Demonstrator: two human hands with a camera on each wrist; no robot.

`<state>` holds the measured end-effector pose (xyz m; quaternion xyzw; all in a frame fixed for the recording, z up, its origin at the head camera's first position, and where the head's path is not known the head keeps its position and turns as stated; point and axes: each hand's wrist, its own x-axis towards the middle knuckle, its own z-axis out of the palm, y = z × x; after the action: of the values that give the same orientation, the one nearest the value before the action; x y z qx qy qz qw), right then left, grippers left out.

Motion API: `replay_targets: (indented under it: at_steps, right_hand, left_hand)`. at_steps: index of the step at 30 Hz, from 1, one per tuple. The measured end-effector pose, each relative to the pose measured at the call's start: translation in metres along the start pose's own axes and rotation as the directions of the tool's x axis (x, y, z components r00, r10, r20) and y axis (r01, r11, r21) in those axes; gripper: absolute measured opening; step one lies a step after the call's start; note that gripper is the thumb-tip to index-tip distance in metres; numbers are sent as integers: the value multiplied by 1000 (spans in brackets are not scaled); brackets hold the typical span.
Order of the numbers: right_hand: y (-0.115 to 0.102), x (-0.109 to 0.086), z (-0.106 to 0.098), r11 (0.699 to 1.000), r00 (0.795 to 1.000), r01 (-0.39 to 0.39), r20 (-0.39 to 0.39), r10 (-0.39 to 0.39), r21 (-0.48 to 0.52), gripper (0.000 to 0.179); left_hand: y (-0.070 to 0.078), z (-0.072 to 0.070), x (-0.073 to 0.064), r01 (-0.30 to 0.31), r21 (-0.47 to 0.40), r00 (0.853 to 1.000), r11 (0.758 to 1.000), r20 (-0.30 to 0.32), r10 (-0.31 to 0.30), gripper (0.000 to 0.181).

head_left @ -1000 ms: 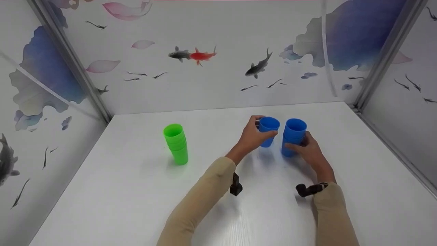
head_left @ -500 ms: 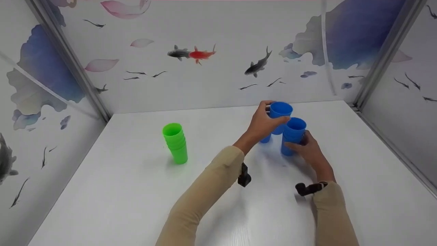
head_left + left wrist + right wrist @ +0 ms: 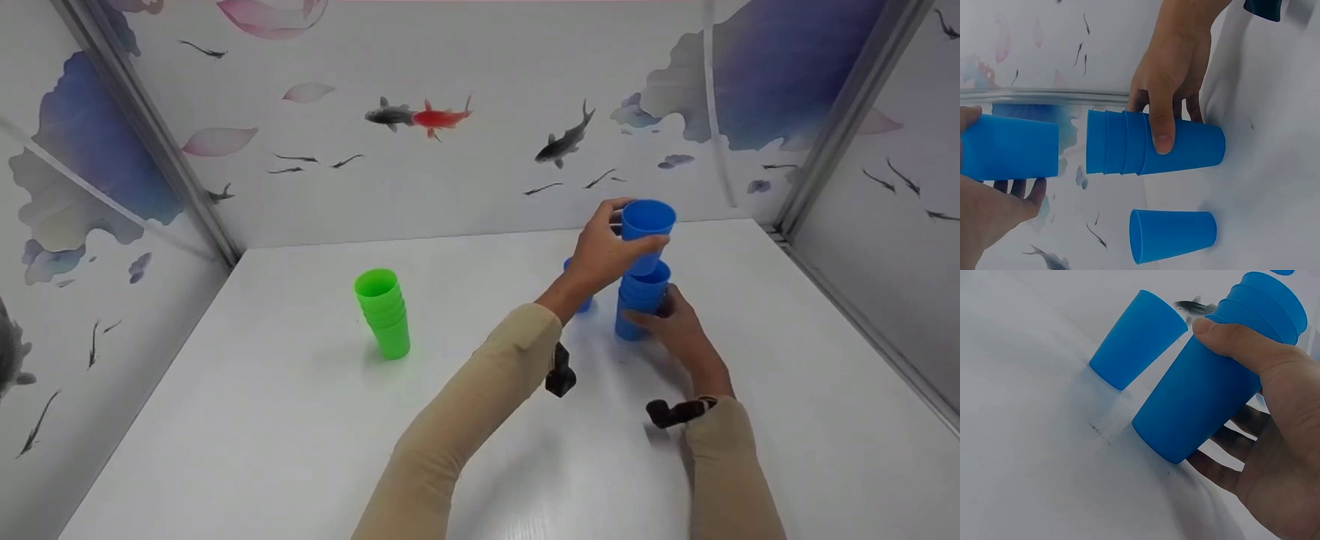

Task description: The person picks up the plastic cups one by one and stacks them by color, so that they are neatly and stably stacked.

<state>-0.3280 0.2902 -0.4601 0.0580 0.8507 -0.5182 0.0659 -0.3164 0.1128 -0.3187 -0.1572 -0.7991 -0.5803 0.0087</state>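
Note:
My left hand (image 3: 606,253) grips a single blue cup (image 3: 1013,147) and holds it upright above a stack of nested blue cups (image 3: 1190,145). In the left wrist view a gap separates the held cup's base from the stack's top rim. Low on that stack, my right hand (image 3: 681,324) is wrapped round the side, thumb across the front; the stack stands on the table. Beside it another blue cup (image 3: 1137,340) stands upright and untouched, partly hidden behind my left hand in the head view.
A stack of nested green cups (image 3: 390,326) stands on the white table (image 3: 285,435), left of centre. Printed panels with fish and leaves enclose the table at the back (image 3: 450,195) and both sides.
My left hand has lifted its blue cup from the table and brought it up and right over the stack, uncovering another blue cup behind. The right hand has stayed on the stack.

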Motion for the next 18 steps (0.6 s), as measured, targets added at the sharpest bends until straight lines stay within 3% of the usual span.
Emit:
replay_targets:
  at_steps: [5,11,18]
  right_hand:
    - [2,1,-2,998,999,55,2,-55,-8,122]
    - [1,-1,-1,998,999,51,-3,-51,-28,125]
    - [1,-2,-1,998,998,61,-2,-61,-28,122]
  left_hand:
    - [-6,9,3,-7,-4,1000,1000,14,7,69]
    - [-16,20,5,-2,-2,1000,1000,20,2,70]
    - [-25,22,6,6,9,999,1000,38,-6,70]
